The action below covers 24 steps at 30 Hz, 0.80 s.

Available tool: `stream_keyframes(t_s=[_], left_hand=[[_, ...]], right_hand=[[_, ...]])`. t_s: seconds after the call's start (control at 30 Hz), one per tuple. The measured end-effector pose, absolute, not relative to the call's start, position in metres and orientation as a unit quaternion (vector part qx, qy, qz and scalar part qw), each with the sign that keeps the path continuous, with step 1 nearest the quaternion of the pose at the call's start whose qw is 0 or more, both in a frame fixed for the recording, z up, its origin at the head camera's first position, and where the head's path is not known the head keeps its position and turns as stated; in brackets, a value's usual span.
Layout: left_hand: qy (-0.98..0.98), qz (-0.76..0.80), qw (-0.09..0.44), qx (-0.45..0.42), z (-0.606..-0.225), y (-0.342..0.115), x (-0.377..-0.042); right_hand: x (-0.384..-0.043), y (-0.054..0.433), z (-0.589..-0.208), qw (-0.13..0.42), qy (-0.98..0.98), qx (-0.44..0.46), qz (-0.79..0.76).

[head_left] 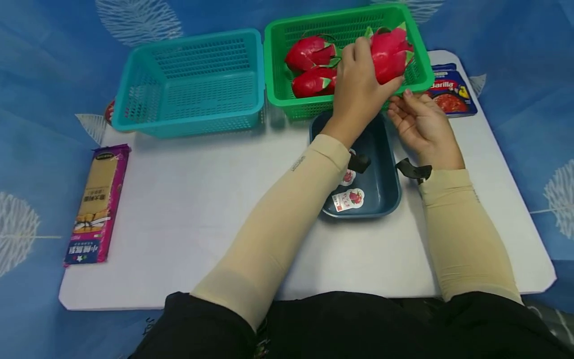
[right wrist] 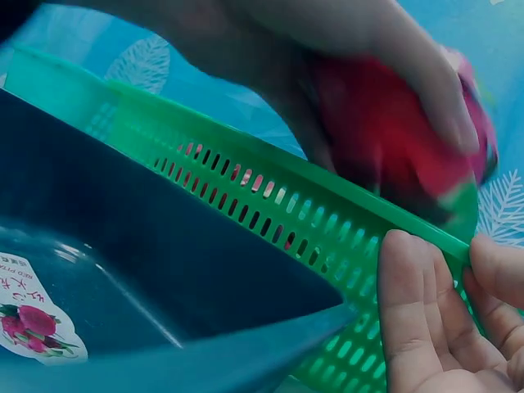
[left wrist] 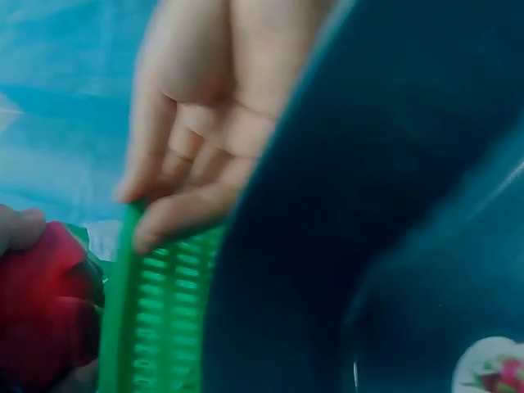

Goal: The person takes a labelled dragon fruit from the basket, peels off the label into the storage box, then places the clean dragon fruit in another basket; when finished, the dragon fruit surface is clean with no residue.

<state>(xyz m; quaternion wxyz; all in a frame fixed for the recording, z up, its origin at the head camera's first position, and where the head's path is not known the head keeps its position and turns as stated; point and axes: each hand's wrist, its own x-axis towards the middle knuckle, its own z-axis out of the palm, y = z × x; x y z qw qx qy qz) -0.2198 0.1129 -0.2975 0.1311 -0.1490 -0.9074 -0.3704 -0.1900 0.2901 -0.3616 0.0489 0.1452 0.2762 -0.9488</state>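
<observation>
My left hand [head_left: 358, 92] holds a pink-red dragon fruit [head_left: 391, 54] with green-tipped scales at the right end of the green basket [head_left: 305, 103]. Two more dragon fruits, an upper one [head_left: 308, 54] and a lower one [head_left: 311, 84], lie in that basket, partly behind the hand. With its thumb and fingers, my right hand [head_left: 428, 124] pinches the basket's near rim by the right corner; the right wrist view shows this grip [right wrist: 458, 319] closely. Below the left wrist stands a dark blue tray [head_left: 378, 184] with fruit-picture stickers [head_left: 349, 199] inside, partly covered by the forearm.
A turquoise basket [head_left: 206, 97] stands directly left of the green one. Blue Barilla packaging [head_left: 450, 94] lies right of the green basket. On the left edge of the white board [head_left: 188, 214] is a pasta packet [head_left: 96, 209]. Something round and red shows behind the turquoise basket.
</observation>
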Motion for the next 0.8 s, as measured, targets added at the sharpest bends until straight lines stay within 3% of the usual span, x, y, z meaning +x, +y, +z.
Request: stream_keyframes(t_s=[0.33, 0.8], left_hand=[[-0.953, -0.268, 0.118, -0.078, -0.310, 0.150, -0.261], [-0.958, -0.285, -0.005, -0.026, -0.312, 0.169, -0.281]], right_hand=[[-0.193, 0.293, -0.366, 0.047, 0.271, 0.141, -0.951], [-0.192, 0.293, -0.370, 0.035, 0.294, 0.123, -0.947]])
